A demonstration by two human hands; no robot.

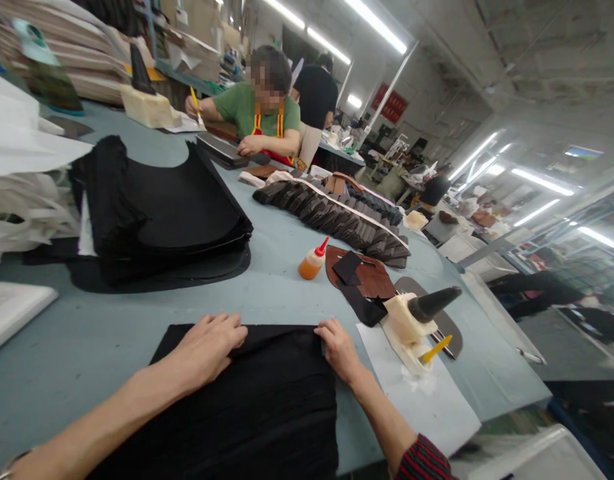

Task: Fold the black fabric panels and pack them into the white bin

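A piece of black fabric (281, 400) lies on the table in front of me, its far edge nearly straight. My left hand (209, 350) rests over that far edge, fingers bent together on the cloth, thumb mostly hidden. At the far right corner, my right hand (339, 350) pinches the fabric between thumb and fingers. Beyond my hands stands a small glue bottle (311, 265) with orange liquid and a red nozzle. Right of my right hand, a cream-coloured glue container (407, 323) with a black cone and a yellow-handled brush (437, 348) sits on white paper (437, 407).
A stack of black fabric pieces (187, 207) lies at the left back. Brown and black pieces (369, 277) lie beside the bottle, with a long row of dark grey pieces (331, 213) behind. Across the table (281, 300), a co-worker (251, 110) in green holds a yellow brush.
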